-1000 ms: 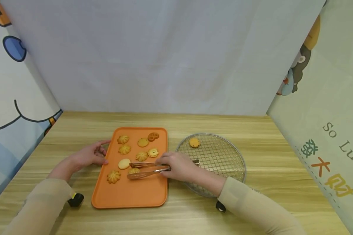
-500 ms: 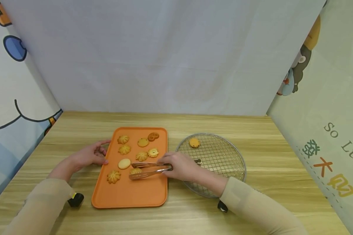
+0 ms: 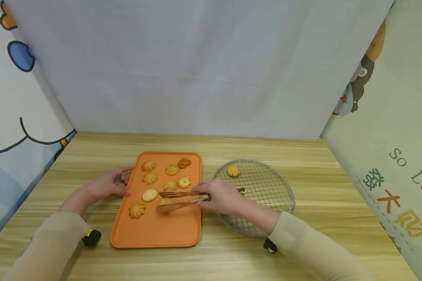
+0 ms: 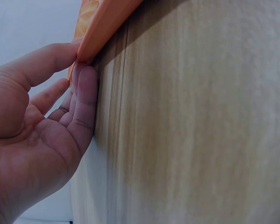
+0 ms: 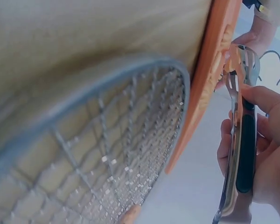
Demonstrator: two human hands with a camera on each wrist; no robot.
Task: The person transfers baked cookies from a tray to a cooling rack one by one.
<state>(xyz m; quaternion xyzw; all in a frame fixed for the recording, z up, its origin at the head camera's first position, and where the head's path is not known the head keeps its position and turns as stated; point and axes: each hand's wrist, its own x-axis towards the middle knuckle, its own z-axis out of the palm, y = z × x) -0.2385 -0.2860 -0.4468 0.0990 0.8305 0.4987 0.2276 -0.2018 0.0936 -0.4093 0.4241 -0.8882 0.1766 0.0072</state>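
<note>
My left hand (image 3: 105,185) pinches the left rim of an orange tray (image 3: 154,234). In the left wrist view the thumb lies on top of the tray's edge (image 4: 107,30) and the other fingers sit at and below it. Above the tray's right side, my right hand (image 3: 223,197) grips metal tongs (image 3: 179,205), whose dark handle (image 5: 246,154) shows in the right wrist view. Their slotted tips stand either side of a small ridged cookie (image 3: 165,201). A smooth round cookie (image 3: 149,195) lies just left of the tips.
Several other cookies are spread over the tray, including a brown pretzel-shaped one (image 3: 184,163) at the far right corner. Right of the tray is a round wire rack (image 3: 267,191), partly beneath my right forearm. One round cookie (image 3: 233,171) lies on it.
The tongs have shifted slightly right, and the ridged cookie between their tips has moved right with them. My left hand stays at the tray's rim.
</note>
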